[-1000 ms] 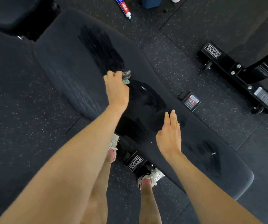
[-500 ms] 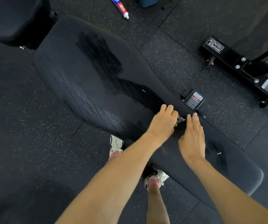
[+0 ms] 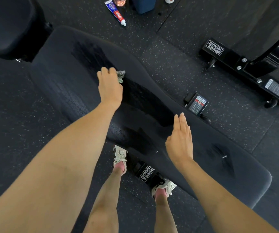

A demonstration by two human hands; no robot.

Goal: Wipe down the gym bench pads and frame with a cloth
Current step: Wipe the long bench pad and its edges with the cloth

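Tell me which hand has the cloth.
The left hand, holding the patterned cloth against the bench pad; the right hand is flat, fingers straight, holding nothing.

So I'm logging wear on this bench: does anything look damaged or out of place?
The bench pad has a scuffed dark patch near its right end with a small pale nick, possibly a tear. A tube lies loose on the floor beyond it. The darker streaks near the cloth look like damp wipe marks.

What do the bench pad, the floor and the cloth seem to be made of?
Bench pad: probably black vinyl-like upholstery, matte, fine-grained; wet streaks lie on its surface. Floor: likely rubber tiles, black with pale speckles and seams. Cloth: patterned textile, mostly hidden under the left hand.
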